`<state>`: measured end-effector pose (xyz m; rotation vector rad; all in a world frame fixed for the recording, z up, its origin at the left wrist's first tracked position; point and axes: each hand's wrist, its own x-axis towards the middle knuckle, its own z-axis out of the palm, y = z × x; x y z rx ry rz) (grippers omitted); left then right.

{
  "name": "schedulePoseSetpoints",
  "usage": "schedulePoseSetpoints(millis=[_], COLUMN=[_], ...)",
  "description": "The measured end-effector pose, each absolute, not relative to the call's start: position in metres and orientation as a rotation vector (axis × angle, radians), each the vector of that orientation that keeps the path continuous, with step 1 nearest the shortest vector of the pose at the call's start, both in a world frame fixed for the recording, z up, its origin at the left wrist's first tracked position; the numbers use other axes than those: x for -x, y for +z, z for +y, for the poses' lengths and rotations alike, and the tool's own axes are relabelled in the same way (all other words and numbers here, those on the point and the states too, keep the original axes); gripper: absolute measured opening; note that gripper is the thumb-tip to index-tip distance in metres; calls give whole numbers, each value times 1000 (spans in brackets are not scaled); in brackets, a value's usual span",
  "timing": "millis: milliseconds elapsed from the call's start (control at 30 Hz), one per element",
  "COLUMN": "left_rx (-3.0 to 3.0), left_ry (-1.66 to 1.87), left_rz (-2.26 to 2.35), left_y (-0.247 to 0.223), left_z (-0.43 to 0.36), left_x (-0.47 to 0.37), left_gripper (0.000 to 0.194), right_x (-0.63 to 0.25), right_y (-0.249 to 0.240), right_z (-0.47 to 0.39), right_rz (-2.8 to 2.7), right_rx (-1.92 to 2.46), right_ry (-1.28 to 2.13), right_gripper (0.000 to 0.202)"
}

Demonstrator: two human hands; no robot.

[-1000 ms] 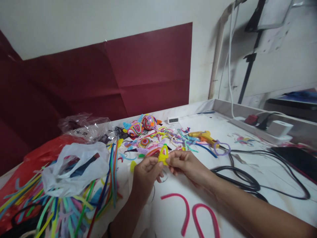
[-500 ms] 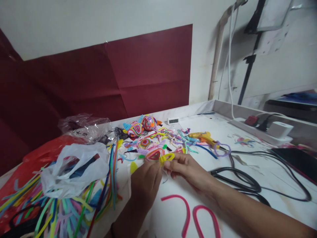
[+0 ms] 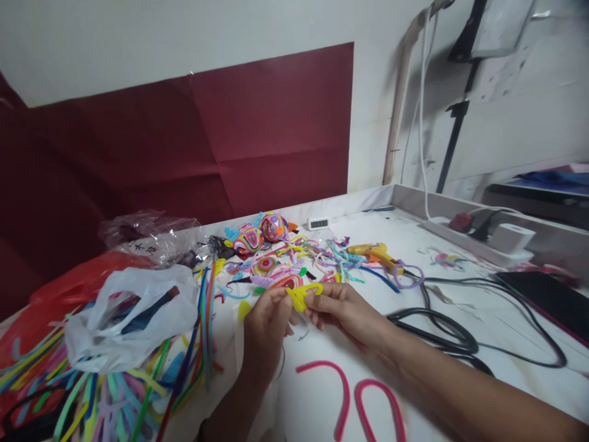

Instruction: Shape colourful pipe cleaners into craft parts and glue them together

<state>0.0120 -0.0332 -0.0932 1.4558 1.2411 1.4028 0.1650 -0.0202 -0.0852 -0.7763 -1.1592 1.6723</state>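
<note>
Between both hands is a yellow pipe cleaner [image 3: 300, 299], bent into several close folds with a loop toward the right. My left hand [image 3: 267, 322] pinches its left end between thumb and fingers. Thumb and fingers of my right hand [image 3: 332, 307] are closed on its right part. Just beyond the hands lie flat pieces of coiled pipe cleaner, one a round multicoloured coil [image 3: 265, 265]. Nearer me, two bent dark pink pipe cleaners [image 3: 343, 383] rest on the white surface. A small yellow piece [image 3: 243, 309] lies left of my left hand.
Loose pipe cleaners [image 3: 110, 399] spread at left beside a white plastic bag [image 3: 133, 307]. Two colourful wrapped balls [image 3: 275, 227] stand at the back near a small digital clock [image 3: 318, 223]. Right are a yellow glue gun [image 3: 375, 252], black cable [image 3: 432, 334], phone [image 3: 545, 304] and power strip [image 3: 478, 242].
The folded yellow pipe cleaner has turned, so its side-by-side folds now face me more. My left hand has shifted its grip, with its fingers now more visible. The view has moved slightly.
</note>
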Motion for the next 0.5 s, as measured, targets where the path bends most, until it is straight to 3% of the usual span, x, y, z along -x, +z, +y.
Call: schedulePoseSetpoints(millis=[500], left_rx=[-1276], left_ry=[1370], left_rz=[1187], left_y=[-84], left_z=[-38], left_x=[-16], left_gripper=[19], right_x=[-164], right_y=[-86], right_z=[-21], right_rz=[-1185], right_rx=[842], right_ry=[1668], right_gripper=[28])
